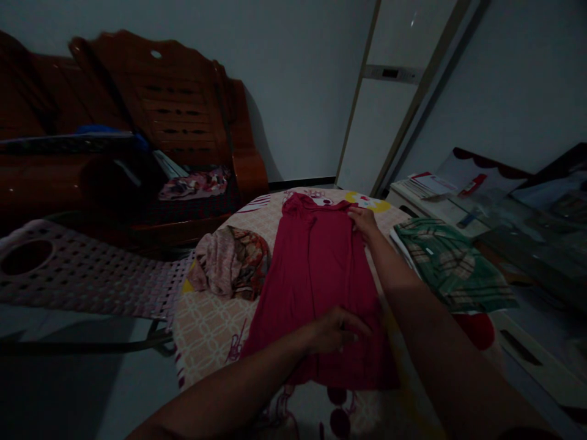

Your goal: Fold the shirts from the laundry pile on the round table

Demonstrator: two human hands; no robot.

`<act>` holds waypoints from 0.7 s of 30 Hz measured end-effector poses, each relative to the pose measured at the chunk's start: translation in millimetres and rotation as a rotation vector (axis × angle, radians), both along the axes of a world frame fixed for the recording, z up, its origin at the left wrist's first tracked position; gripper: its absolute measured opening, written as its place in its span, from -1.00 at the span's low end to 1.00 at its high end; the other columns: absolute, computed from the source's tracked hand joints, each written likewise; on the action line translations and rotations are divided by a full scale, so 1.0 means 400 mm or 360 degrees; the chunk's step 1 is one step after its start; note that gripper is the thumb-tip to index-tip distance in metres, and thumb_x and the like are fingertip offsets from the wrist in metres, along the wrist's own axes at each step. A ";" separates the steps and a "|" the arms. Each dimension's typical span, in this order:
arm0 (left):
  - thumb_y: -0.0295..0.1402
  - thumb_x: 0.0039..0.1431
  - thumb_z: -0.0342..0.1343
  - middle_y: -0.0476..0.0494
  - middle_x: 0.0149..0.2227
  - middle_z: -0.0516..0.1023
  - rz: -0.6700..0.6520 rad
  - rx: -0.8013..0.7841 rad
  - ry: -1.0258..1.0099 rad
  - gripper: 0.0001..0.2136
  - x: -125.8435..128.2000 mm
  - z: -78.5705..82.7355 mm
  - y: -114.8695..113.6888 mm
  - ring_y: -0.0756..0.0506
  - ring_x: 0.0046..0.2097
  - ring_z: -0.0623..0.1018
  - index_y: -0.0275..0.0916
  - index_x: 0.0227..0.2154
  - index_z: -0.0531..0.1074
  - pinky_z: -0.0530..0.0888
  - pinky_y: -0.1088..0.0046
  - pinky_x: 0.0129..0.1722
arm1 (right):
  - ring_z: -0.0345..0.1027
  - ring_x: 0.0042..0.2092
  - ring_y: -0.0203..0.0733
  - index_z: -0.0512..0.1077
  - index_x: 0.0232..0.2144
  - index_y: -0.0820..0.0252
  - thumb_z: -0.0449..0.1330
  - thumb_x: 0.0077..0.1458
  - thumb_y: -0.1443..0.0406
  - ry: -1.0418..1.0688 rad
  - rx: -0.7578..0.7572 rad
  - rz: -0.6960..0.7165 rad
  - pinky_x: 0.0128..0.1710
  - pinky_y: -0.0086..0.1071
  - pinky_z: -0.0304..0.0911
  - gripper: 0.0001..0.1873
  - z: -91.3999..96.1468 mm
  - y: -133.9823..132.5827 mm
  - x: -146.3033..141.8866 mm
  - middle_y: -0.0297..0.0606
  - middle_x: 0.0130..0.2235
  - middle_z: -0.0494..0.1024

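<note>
A dark pink garment [328,263], which looks like a long top, lies spread on the round table's patterned cloth [206,330]. Its gathered neck end points away from me. My right hand [363,222] grips the garment's far right edge, fingers pinched on the fabric. Over the near part hovers or rests my left hand [337,330], its index finger and thumb apart; nothing shows between them, and I cannot tell whether it touches the fabric. To the left sits a crumpled patterned cloth [232,263]. A folded green plaid cloth [449,263] lies at the right.
A woven chair [105,269] stands close on the left, behind it a carved wooden sofa [160,98] with clothes on it. At the right is a glass-topped cabinet [518,220] with papers [426,183]. A tall white appliance [385,110] stands by the far wall.
</note>
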State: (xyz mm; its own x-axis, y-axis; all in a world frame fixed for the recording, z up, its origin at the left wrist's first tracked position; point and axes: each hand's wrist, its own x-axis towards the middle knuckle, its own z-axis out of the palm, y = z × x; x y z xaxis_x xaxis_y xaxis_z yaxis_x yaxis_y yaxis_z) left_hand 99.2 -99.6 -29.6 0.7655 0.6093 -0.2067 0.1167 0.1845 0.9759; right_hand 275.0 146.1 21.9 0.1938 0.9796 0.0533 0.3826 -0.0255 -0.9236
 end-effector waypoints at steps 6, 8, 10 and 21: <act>-0.40 0.00 0.19 -0.08 -0.33 0.60 -0.0119 -0.0012 -0.0001 -0.67 0.000 -0.009 0.001 0.00 -0.38 0.44 -0.21 -0.13 0.66 0.34 0.58 -0.44 | 0.25 -0.60 -0.35 0.60 -0.09 0.28 0.32 -0.04 0.30 -0.0171 -0.0168 0.0272 -0.60 -0.48 0.25 -0.60 -0.032 0.005 -0.065 -0.29 -0.43 0.60; -0.44 -0.01 0.16 -0.09 -0.24 0.63 -0.0164 -0.0031 -0.0029 -0.63 -0.004 0.001 0.002 -0.02 -0.32 0.48 -0.19 -0.11 0.66 0.38 0.58 -0.43 | 0.29 -0.57 -0.33 0.57 -0.04 0.28 0.27 0.02 0.29 -0.0164 -0.0151 0.0281 -0.57 -0.46 0.28 -0.58 -0.039 0.012 -0.071 -0.30 -0.41 0.59; -0.48 -0.03 0.14 -0.10 -0.17 0.63 -0.0217 -0.0073 -0.0068 -0.61 -0.011 0.012 0.004 -0.04 -0.26 0.51 -0.20 -0.10 0.65 0.43 0.57 -0.39 | 0.36 -0.50 -0.28 0.56 -0.02 0.30 0.24 0.06 0.29 -0.0157 -0.0120 0.0302 -0.51 -0.44 0.32 -0.59 -0.043 0.017 -0.075 -0.27 -0.37 0.59; -0.39 0.08 0.17 0.05 -0.48 0.28 -0.0569 -0.0412 -0.0086 -0.77 -0.056 -0.010 0.032 0.07 -0.50 0.45 -0.24 -0.20 0.62 0.57 0.48 -0.46 | 0.42 -0.40 -0.38 0.55 -0.21 0.23 0.18 0.18 0.30 0.0264 -0.0130 0.0389 -0.46 -0.58 0.31 -0.82 -0.001 -0.086 -0.032 -0.23 -0.28 0.64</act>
State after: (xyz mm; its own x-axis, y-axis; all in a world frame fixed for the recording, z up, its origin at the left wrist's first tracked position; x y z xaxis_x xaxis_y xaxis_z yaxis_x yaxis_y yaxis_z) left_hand 76.9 -86.9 -33.4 0.9326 0.2380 -0.2715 0.1676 0.3807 0.9094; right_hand 262.0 111.6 21.4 -0.0486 0.9980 -0.0400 0.2308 -0.0278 -0.9726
